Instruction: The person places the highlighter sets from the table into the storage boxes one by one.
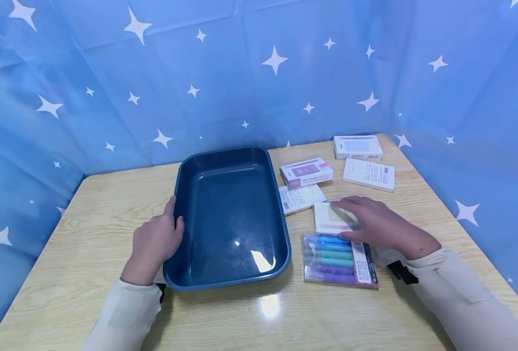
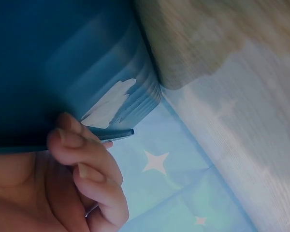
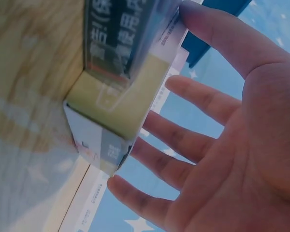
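My left hand (image 1: 157,242) grips the left rim of a dark blue rectangular plastic tray (image 1: 281,234), thumb over the inner side. In the left wrist view its curled fingers (image 2: 94,176) show at the tray's outer wall (image 2: 104,58). My right hand (image 1: 370,222) is spread over a white and pale yellow box (image 1: 327,222), partly covering it. The right wrist view shows the fingers extended around the box's far edge (image 3: 121,116), thumb apart from them. Just in front of that box lies a clear pack of blue, green and purple pens (image 1: 333,263), under the thumb's side.
Behind the right hand, a purple and white box (image 1: 307,173) leans over a white box (image 1: 303,197) beside the tray. Two more white boxes (image 1: 368,174) (image 1: 357,147) lie at the table's back right corner. A blue star-patterned curtain (image 1: 224,73) borders the wooden table (image 1: 109,204).
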Demonstrator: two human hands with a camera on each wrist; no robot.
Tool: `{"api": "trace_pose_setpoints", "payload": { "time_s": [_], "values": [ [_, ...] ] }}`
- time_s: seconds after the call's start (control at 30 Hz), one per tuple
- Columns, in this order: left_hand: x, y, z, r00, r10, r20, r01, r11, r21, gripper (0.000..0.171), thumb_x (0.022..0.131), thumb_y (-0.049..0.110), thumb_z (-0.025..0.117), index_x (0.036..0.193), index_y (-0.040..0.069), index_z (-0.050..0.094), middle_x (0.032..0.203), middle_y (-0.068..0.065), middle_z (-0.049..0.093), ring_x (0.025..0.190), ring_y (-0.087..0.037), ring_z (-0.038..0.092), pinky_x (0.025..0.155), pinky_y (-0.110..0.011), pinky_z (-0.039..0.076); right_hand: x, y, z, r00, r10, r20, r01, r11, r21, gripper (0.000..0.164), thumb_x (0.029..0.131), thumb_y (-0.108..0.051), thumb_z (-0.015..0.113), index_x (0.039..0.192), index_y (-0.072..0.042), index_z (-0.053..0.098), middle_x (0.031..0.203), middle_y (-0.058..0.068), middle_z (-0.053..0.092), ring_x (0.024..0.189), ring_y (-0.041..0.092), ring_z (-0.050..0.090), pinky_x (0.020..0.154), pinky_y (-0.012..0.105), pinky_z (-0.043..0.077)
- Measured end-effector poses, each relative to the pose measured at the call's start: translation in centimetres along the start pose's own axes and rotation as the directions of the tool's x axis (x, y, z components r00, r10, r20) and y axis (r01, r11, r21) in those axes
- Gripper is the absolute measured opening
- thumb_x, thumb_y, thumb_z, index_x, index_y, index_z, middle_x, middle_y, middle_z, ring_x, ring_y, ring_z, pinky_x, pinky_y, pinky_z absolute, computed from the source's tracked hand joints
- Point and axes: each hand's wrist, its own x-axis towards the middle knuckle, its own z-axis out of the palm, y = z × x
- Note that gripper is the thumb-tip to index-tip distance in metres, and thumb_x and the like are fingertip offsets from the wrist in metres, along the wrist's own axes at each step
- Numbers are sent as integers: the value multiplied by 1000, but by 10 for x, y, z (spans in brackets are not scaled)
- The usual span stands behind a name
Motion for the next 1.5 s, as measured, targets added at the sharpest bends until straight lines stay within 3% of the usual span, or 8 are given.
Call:
{"api": "trace_pose_setpoints", "payload": {
  "time_s": [0.3,0.57,1.5],
  "values": [
    [0,1,6,1000,-8,13,8,1000,-10,62,104,28,44,157,2,25,53,-6,47,43,-21,47,42,-31,33,-1,4,3,999,19,48,-21,998,55,74,84,-27,81,148,-11,49,144,23,52,133,47,47,102,61,44],
    [2,1,8,1000,12,-16,-12,1000,-5,61,104,27,43,157,3,26,52,-6,47,41,-21,46,42,-31,33,-1,7,4,999,14,32,-16,998,68,73,85,-28,80,148,-11,49,143,23,53,133,47,47,103,62,43],
    [-1,2,6,996,38,-79,-38,999,6,57,102,18,43,156,2,31,49,-5,45,39,-20,43,40,-30,30,2,8,-3,999,-19,-37,19,1000,-13,70,81,-37,83,142,-15,57,131,18,64,121,39,59,94,56,50]
  ]
}}
